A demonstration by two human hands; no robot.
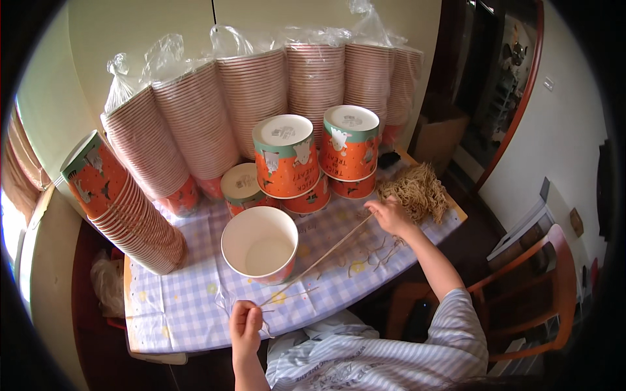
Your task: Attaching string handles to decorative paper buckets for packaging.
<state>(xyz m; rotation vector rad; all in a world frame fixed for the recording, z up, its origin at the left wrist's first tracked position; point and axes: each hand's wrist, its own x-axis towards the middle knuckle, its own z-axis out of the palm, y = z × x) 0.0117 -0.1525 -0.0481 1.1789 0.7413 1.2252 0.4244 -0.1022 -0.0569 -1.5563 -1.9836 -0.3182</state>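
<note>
A length of tan string (336, 246) runs taut between my two hands, in front of an upright paper bucket. My left hand (246, 326) is closed on one end near the table's front edge, with loose ends hanging by the fingers. My right hand (389, 216) pinches the string farther back, beside a tangled heap of tan string (420, 192). The open paper bucket (259, 242) shows its white inside. Behind it, orange and green printed buckets (285, 163) stand upside down, with another upside-down pair (351, 146) to their right.
Tall stacks of buckets in clear plastic (254, 98) line the back. A leaning stack (124, 202) stands at the left. Loose strands (375, 254) lie on the checked tablecloth (189, 319). A wooden chair (554, 287) is at the right.
</note>
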